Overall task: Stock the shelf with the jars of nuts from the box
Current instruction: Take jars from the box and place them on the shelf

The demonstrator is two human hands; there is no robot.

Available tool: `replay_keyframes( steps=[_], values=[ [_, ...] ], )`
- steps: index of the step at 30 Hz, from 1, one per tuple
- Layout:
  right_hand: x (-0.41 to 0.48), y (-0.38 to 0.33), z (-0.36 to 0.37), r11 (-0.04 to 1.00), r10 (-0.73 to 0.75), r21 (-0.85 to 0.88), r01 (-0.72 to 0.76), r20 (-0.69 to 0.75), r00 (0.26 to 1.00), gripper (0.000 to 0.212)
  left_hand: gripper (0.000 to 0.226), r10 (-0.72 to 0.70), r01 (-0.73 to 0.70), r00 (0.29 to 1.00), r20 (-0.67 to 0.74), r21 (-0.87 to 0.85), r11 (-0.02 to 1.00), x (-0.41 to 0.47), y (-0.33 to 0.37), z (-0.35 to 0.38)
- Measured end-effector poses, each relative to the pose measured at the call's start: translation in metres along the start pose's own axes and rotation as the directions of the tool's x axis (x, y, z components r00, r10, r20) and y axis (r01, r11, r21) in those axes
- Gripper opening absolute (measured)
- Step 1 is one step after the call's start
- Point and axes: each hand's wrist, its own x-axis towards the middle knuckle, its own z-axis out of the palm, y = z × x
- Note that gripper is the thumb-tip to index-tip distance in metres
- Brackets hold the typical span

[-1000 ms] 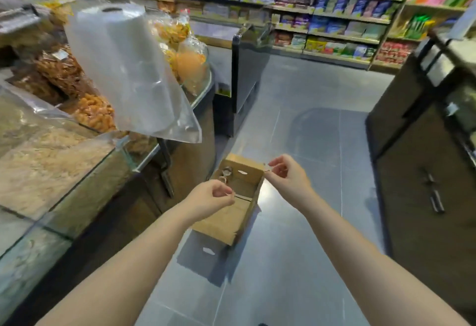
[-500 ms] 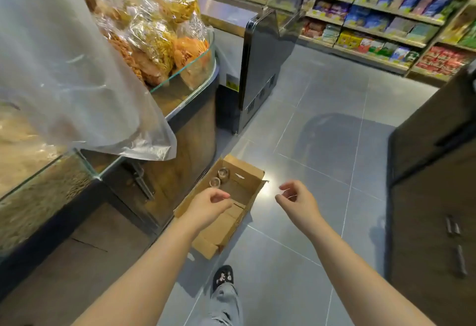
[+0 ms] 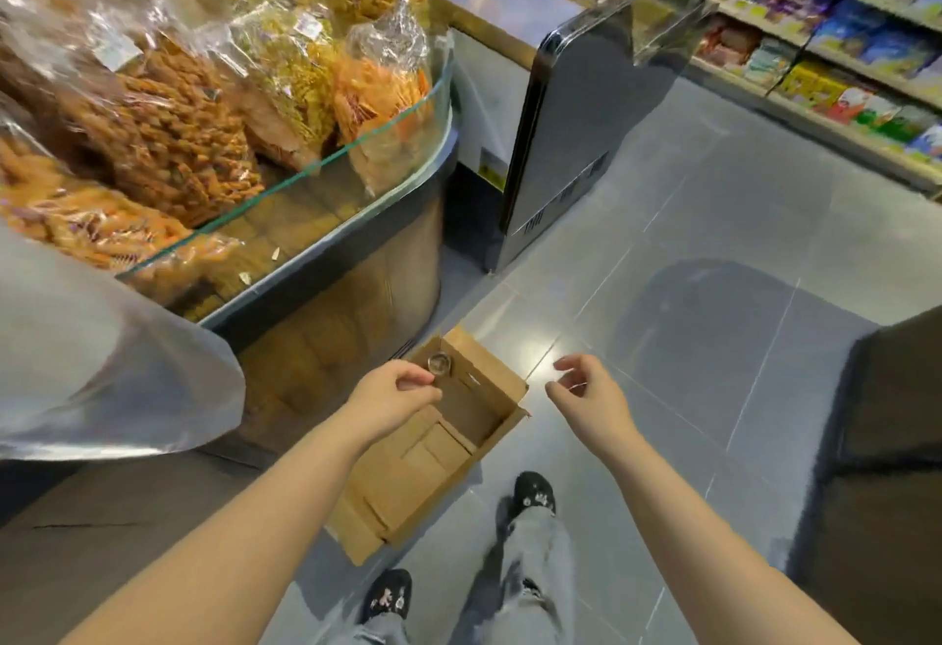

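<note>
Hands [image 3: 392, 397] empty above box [image 3: 438, 461]; one jar [image 3: 439, 364] inside.

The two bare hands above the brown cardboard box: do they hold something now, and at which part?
Nothing is held. The left hand is loosely curled and the right hand half open, both empty above the brown cardboard box; a small round jar sits untouched inside it.

Box [image 3: 459, 420] open-topped; counter [image 3: 367, 257] close left
</note>
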Motion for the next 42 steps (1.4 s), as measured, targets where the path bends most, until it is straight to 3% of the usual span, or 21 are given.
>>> replay_keyframes(
  steps=[5, 10, 15, 21, 25, 32, 37, 42],
  values=[
    [0.104, 0.004, -0.004, 0.994, -0.045, -0.086, 0.062, 0.191, 0.981, 0.02, 0.022, -0.182, 0.166, 0.974, -0.131, -0.126, 0.978, 0.047, 0.011, 0.033],
    [0.18, 0.015, 0.018, 0.976, -0.039, -0.181, 0.118, 0.387, 0.921, 0.02, 0.031, -0.429, 0.376, 0.891, -0.15, -0.289, 0.88, 0.094, -0.001, 0.073],
    [0.223, 0.048, 0.072, 0.941, -0.043, -0.255, 0.223, 0.564, 0.825, 0.03, 0.02, -0.533, 0.43, 0.821, -0.204, -0.393, 0.812, 0.138, -0.034, 0.102],
    [0.288, 0.122, 0.158, 0.904, -0.051, -0.314, 0.29, 0.594, 0.803, 0.038, 0.03, -0.64, 0.408, 0.635, -0.432, -0.516, 0.753, 0.237, -0.122, 0.121],
    [0.321, 0.192, 0.219, 0.914, -0.069, -0.287, 0.286, 0.586, 0.808, 0.034, 0.042, -0.645, 0.448, 0.626, -0.438, -0.475, 0.757, 0.32, -0.194, 0.148],
    [0.366, 0.305, 0.309, 0.874, -0.107, -0.32, 0.366, 0.609, 0.786, 0.048, 0.066, -0.686, 0.503, 0.609, -0.398, -0.475, 0.722, 0.44, -0.318, 0.191],
    [0.394, 0.344, 0.354, 0.81, -0.239, -0.348, 0.471, 0.538, 0.809, 0.056, 0.085, -0.614, 0.479, 0.58, -0.536, -0.385, 0.789, 0.5, -0.357, 0.209],
    [0.415, 0.356, 0.39, 0.698, -0.336, -0.418, 0.582, 0.526, 0.781, 0.07, 0.078, -0.457, 0.386, 0.593, -0.662, -0.265, 0.884, 0.527, -0.367, 0.215]
  ],
)
